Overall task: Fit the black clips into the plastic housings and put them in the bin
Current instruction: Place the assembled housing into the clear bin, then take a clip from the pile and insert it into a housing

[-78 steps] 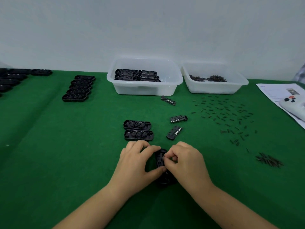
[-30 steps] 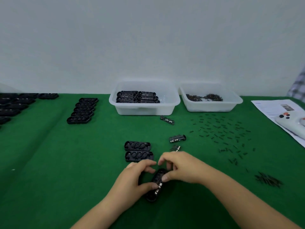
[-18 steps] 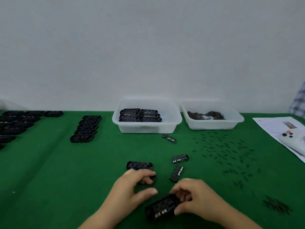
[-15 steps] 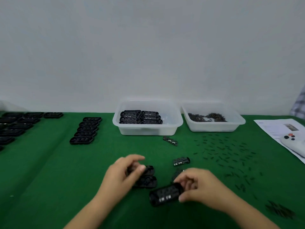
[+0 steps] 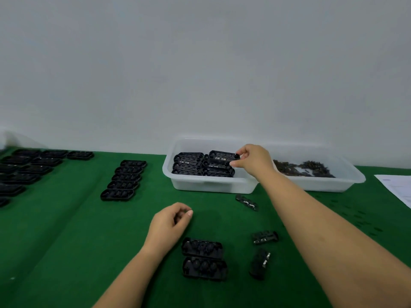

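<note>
My right hand (image 5: 254,161) reaches over the white bin (image 5: 211,185) and pinches an assembled black housing (image 5: 223,155) by its right end, above the stacked housings (image 5: 189,165) inside. My left hand (image 5: 170,225) hovers low over the green cloth with fingers loosely curled and nothing in it. Two empty black housings (image 5: 203,258) lie side by side just right of my left wrist. Three black clips lie loose: one (image 5: 264,237) and another (image 5: 259,264) near my right forearm, a third (image 5: 246,202) in front of the bin.
A second white bin (image 5: 322,183) at the right holds small dark pins, and more pins (image 5: 360,218) are scattered on the cloth. Rows of empty housings sit at the left (image 5: 124,181) and far left (image 5: 26,167). White paper (image 5: 398,187) lies at the right edge.
My right hand carried the assembled housing from in front of me up to the bin. My left hand let go of it and moved a little left. The camera tilted upward.
</note>
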